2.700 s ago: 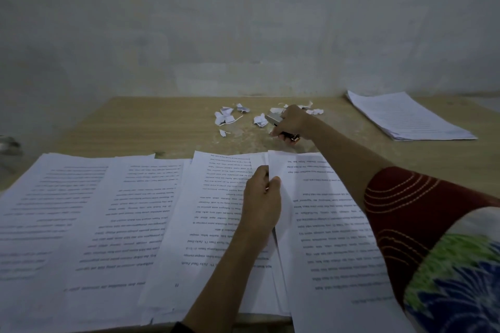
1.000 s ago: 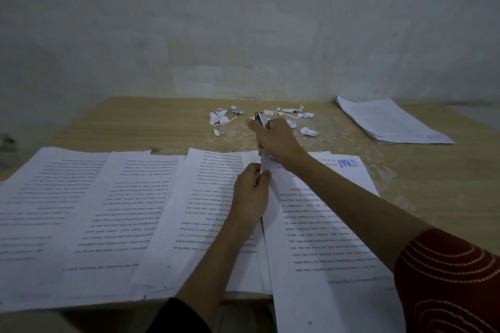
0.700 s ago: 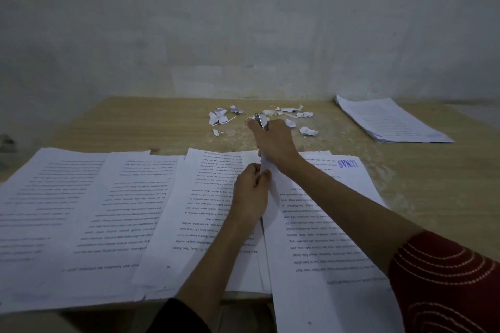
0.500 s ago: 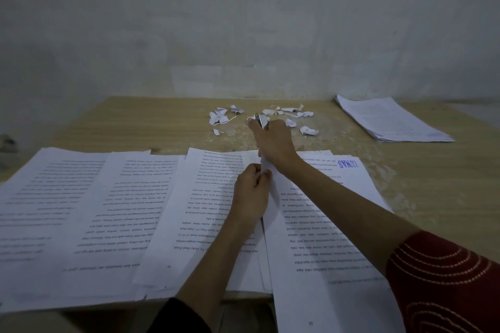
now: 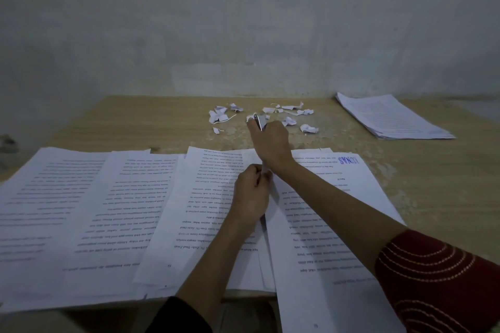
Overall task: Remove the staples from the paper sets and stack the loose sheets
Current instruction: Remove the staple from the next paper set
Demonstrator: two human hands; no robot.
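Bearing everything is a light wooden table (image 5: 108, 127): white printed paper sets (image 5: 113, 211) lie overlapped along its near edge, small torn white paper scraps (image 5: 220, 116) are scattered at its far middle, and a squared stack of loose white sheets (image 5: 389, 116) sits at its far right corner. Over the table's near middle the left hand (image 5: 251, 194) pinches the edge of one set between thumb and curled fingers. Just farther across the table, the right hand (image 5: 270, 140) is fisted round a slim silver metal tool (image 5: 259, 122) whose tip pokes out past the knuckles. A red patterned sleeve (image 5: 438, 278) covers that arm.
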